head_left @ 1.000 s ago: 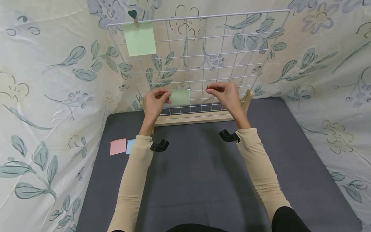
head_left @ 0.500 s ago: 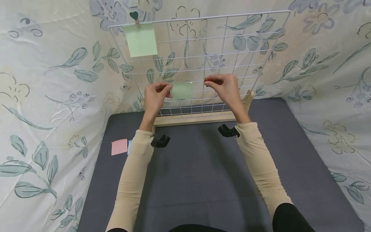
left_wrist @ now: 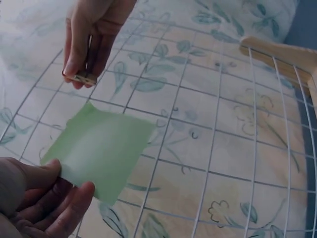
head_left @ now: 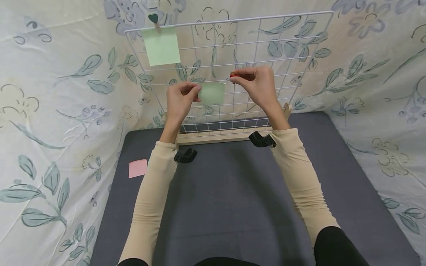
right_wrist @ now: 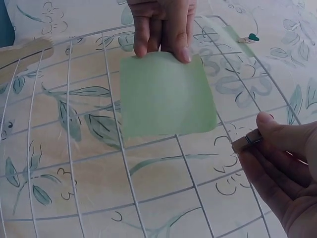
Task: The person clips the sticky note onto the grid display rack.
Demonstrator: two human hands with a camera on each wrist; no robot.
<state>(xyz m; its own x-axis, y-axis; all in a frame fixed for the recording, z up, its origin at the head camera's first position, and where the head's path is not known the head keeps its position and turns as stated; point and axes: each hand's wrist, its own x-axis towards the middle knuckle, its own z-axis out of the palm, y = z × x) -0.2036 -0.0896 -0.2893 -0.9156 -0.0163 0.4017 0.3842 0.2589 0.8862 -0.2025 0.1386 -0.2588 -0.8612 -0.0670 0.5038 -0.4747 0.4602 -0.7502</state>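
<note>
My left hand (head_left: pixel 181 101) pinches a pale green paper note (head_left: pixel 213 93) by its left edge, in front of the white wire grid (head_left: pixel 229 67). In the left wrist view the note (left_wrist: pixel 101 148) is held between thumb and fingers, flat and slightly tilted. To its right, my right hand (head_left: pixel 261 87) pinches a small wooden clothespin (right_wrist: pixel 246 142) with a red piece on it. The clothespin is apart from the note. Another green note (head_left: pixel 163 47) hangs at the grid's upper left, under a clothespin with a dark green heart (head_left: pixel 153 18).
The grid stands in a wooden base (head_left: pixel 219 138) on a dark grey tabletop (head_left: pixel 219 192). A pink note (head_left: pixel 137 168) lies on the table at left, beside my left sleeve. Floral fabric (head_left: pixel 369 92) surrounds the table at the back and sides.
Both hands have risen along the grid, carrying the green note and the clothespin. They have also come closer together. My left sleeve now hides the blue note on the table.
</note>
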